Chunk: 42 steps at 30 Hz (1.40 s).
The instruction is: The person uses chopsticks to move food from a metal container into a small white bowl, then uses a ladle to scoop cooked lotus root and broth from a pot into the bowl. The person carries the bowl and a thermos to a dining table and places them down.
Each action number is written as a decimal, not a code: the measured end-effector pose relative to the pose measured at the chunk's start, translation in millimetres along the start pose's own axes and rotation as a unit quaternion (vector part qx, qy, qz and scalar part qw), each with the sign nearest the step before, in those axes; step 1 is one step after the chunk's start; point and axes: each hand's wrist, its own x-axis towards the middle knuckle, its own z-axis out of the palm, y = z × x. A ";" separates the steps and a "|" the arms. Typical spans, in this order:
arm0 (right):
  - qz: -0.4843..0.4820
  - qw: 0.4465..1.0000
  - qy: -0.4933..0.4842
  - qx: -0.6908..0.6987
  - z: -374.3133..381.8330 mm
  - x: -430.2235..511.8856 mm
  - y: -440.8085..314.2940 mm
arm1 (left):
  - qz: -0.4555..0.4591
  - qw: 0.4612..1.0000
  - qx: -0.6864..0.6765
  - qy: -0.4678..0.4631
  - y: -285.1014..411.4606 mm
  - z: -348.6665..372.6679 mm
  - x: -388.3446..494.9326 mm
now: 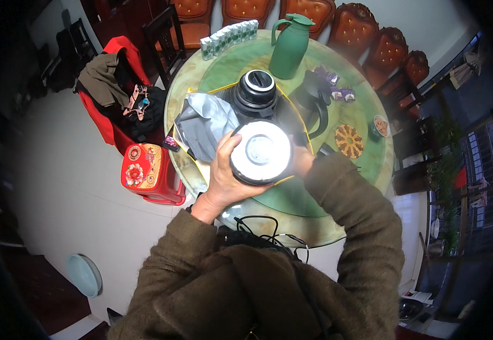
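Close to the camera, my left hand (225,174) grips a round container with a white circular end and dark rim (261,152). My right hand (302,160) is at its right side, its fingers largely hidden behind it. Just beyond stands a black vacuum flask with a round stopper (257,91), inside or against a yellow-edged bag or box (299,114); which one I cannot tell. Silvery-grey cloth or sheeting (206,123) lies in its left part. To the right is a dark jug with a handle (310,100).
The round table (327,216) bears a green thermos jug (289,46), small cartons (229,38), purple packets (343,95), a biscuit-like disc (349,141), a small bowl (381,126) and black cables (272,231). Leather-backed chairs (352,29) stand behind; a red stool (144,170) and a clothes-laden chair (95,119) are left.
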 end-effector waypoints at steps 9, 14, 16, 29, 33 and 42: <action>-0.067 0.992 -0.044 0.093 -9.4 9.0 -8.0 | -0.027 0.980 0.188 -0.056 -1.3 10.6 -12.8; -0.033 0.980 -0.092 0.175 -75.2 -44.4 -6.2 | -0.092 0.950 0.280 -0.098 3.3 14.4 0.4; -0.070 0.991 -0.006 0.117 -105.3 -76.8 -11.3 | -0.089 0.943 0.299 -0.113 4.7 14.7 5.9; -0.213 0.926 0.312 -0.001 -103.1 -113.1 -15.6 | -0.007 0.878 0.402 -0.259 -11.1 15.6 21.1; -0.226 0.917 0.328 -0.007 -98.0 -106.7 -8.2 | 0.110 0.866 0.411 -0.263 -19.0 19.9 32.2; -0.237 0.908 0.339 0.069 -120.9 -126.8 10.9 | 0.126 0.821 0.453 -0.325 -24.4 -3.1 17.6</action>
